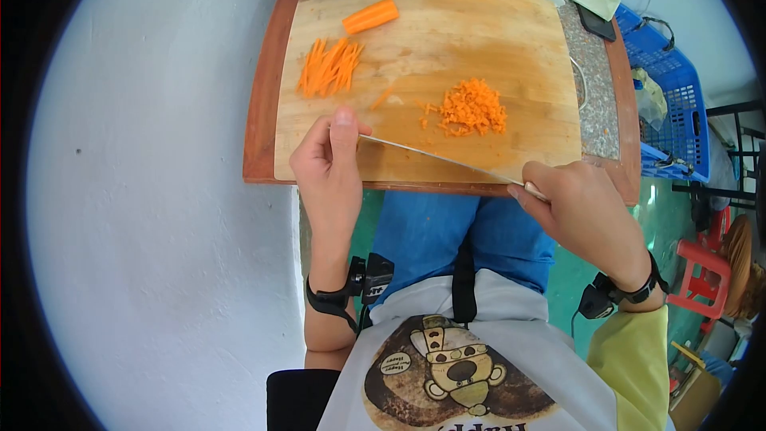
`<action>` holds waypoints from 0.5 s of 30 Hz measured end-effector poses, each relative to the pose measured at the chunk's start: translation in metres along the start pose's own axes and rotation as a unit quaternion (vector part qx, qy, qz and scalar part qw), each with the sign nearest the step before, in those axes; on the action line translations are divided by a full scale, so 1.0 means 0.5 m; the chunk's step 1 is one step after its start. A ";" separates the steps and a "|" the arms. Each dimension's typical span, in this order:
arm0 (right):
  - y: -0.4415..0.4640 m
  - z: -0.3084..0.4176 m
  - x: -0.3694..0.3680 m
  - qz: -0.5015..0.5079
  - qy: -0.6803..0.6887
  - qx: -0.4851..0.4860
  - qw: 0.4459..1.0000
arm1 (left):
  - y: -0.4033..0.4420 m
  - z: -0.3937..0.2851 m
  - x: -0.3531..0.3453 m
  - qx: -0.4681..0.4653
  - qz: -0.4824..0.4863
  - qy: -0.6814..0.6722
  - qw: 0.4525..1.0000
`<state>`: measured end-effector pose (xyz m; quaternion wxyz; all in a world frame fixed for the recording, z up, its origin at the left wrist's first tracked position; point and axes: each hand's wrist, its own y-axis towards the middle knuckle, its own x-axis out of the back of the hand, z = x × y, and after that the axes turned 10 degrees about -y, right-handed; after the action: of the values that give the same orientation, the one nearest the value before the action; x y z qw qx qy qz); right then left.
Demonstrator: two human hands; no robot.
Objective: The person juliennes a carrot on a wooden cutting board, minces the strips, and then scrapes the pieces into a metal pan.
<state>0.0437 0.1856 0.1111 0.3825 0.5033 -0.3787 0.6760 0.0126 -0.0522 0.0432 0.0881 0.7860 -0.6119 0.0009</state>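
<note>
My right hand [590, 203] grips the knife [435, 156] by its handle, over the board's near part. My left hand [329, 160] is at the tip; I can't tell if it pinches. Carrot sticks [329, 69] lie left, carrot bits [475, 108] right.

The knife [437, 157] slants between left grip [329, 152] and right grip [589, 199].

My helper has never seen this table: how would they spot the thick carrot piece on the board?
Find the big wooden cutting board. In its far left area, just beyond the pile of carrot strips, lies the carrot piece. It is one thick, solid chunk, unlike the thin strips or the finely chopped heap to the right.
</note>
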 end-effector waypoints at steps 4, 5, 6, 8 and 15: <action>0.009 0.003 -0.016 -0.020 0.032 -0.007 0.999 | 0.016 0.003 0.006 -0.013 -0.016 0.021 1.000; 0.011 0.002 -0.017 -0.024 0.036 -0.001 0.999 | 0.016 -0.001 0.005 -0.014 -0.013 0.023 1.000; 0.012 0.001 -0.018 -0.029 0.040 0.007 0.999 | 0.017 -0.008 0.005 -0.006 -0.013 0.024 1.000; 0.007 0.002 -0.007 -0.020 0.040 -0.002 0.999 | 0.013 -0.013 0.005 0.000 -0.015 0.026 1.000; -0.001 -0.003 -0.005 -0.007 0.030 -0.005 1.000 | 0.000 -0.007 0.001 -0.005 -0.001 0.022 1.000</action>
<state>0.0441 0.1869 0.1086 0.4011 0.4833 -0.3672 0.6861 0.0128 -0.0521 0.0468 0.1056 0.7859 -0.6091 0.0148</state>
